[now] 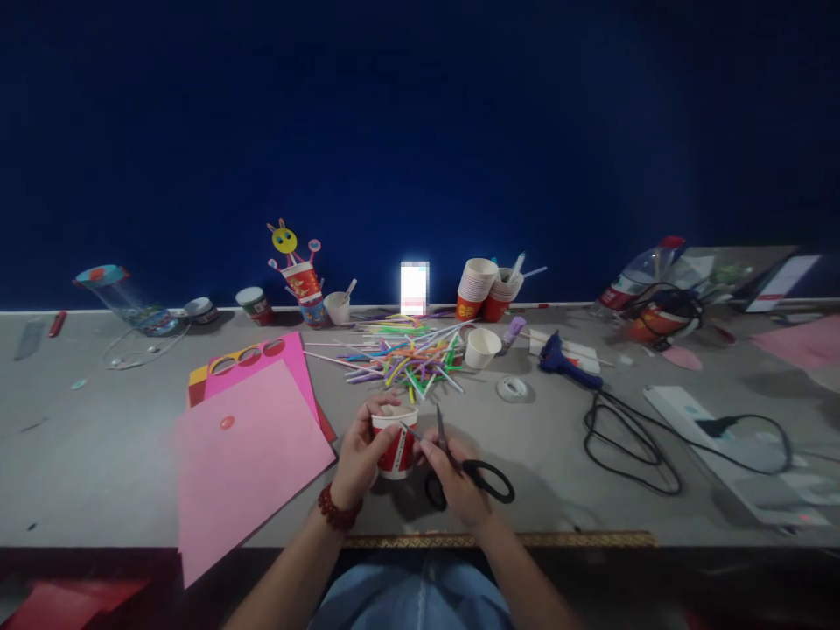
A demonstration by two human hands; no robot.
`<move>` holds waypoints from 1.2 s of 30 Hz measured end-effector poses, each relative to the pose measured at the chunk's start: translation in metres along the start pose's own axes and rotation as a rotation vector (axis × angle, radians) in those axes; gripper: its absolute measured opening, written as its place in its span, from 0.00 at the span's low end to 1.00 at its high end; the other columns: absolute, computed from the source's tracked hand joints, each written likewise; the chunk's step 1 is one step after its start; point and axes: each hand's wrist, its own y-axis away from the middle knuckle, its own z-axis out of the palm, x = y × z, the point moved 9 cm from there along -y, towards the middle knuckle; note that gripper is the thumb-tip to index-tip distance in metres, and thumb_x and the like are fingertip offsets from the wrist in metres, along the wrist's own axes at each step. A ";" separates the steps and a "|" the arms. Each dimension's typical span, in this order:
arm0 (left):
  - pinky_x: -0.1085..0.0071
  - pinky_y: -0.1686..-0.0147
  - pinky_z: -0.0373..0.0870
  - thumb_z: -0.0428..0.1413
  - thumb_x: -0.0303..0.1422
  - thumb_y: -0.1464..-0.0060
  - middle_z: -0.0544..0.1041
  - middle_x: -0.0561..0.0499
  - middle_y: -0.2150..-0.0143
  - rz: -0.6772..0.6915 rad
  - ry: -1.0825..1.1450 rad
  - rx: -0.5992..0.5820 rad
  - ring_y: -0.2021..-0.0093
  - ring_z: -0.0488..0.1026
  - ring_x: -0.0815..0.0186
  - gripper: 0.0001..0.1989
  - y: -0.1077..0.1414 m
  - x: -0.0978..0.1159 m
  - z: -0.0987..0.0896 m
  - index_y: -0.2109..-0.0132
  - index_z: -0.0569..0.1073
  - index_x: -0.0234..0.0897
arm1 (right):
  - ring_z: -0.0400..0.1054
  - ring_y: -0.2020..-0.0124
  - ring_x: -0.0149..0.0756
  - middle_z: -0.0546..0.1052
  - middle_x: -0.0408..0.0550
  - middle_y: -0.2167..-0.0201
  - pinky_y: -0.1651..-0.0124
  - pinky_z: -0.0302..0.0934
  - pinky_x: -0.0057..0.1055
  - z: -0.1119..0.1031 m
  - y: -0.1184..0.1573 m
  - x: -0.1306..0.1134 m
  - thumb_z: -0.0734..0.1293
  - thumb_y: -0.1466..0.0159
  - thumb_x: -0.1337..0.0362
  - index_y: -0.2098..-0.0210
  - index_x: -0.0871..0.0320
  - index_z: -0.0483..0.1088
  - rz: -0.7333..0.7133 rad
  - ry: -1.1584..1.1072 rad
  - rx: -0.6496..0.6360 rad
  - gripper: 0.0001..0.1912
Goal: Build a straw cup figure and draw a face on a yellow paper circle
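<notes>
Surface: grey, matte, flat; back edge meets dark blue wall; front edge has patterned gold-toned strip (525,540). Grey room betw. paper & L edge, also betw. R hand & cable.
Pink paper: smooth flat sheet (249,455), corners sharp, L of hands; near corner overhangs front edge. Brighter pink pc. w/ round cutouts (255,357) underneath.
Straw heap: thin coloured tubes (407,359), criss-crossed, mid surface, beyond hands twd back edge.
Power strip: long, white, hard (715,455), slanting twd front R corner; black cable (633,446) looped just L.
L hand: (362,444) clamped on paper cup, thumb on near side, fingers round far side; near front edge, abt. mid.
R hand: (459,481) closed on scissors, fingertips nr cup's R side; contact w/ cup unclear.
Glue gun: blue plastic (568,363), R of hands, twd back.
Scissors: metal blades (442,430) spread in a V, black loop handles; one tip pts at cup rim, other twd back edge; handles face front. Blade-to-cup contact unclear.
Paper cup: red/white, tapered, round (394,457), in L hand abv. surface nr front edge; mouth up, long axis approx. vert.
Tape roll: pale ring (504,391), lying flat, R of straws.
</notes>
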 end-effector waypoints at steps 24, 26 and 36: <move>0.56 0.40 0.63 0.63 0.32 0.45 0.78 0.44 0.55 0.201 -0.280 -0.174 0.45 0.71 0.52 0.03 -0.001 0.027 0.006 0.63 0.82 0.42 | 0.72 0.68 0.37 0.76 0.44 0.72 0.61 0.66 0.31 -0.004 0.002 -0.014 0.59 0.30 0.54 0.70 0.55 0.72 -0.048 0.063 0.038 0.17; 0.55 0.40 0.63 0.64 0.32 0.45 0.79 0.43 0.56 0.212 -0.299 -0.179 0.46 0.72 0.52 0.02 0.000 0.030 0.008 0.64 0.82 0.42 | 0.71 0.67 0.37 0.75 0.43 0.73 0.61 0.64 0.31 -0.004 0.001 -0.016 0.59 0.30 0.56 0.70 0.55 0.71 -0.063 0.111 0.025 0.16; 0.53 0.38 0.61 0.64 0.32 0.46 0.81 0.43 0.58 0.199 -0.448 -0.196 0.45 0.71 0.49 0.03 -0.001 0.036 0.006 0.63 0.84 0.43 | 0.68 0.66 0.38 0.74 0.45 0.71 0.61 0.60 0.33 0.005 0.001 -0.058 0.56 0.29 0.63 0.68 0.54 0.68 -0.322 0.441 -0.062 0.14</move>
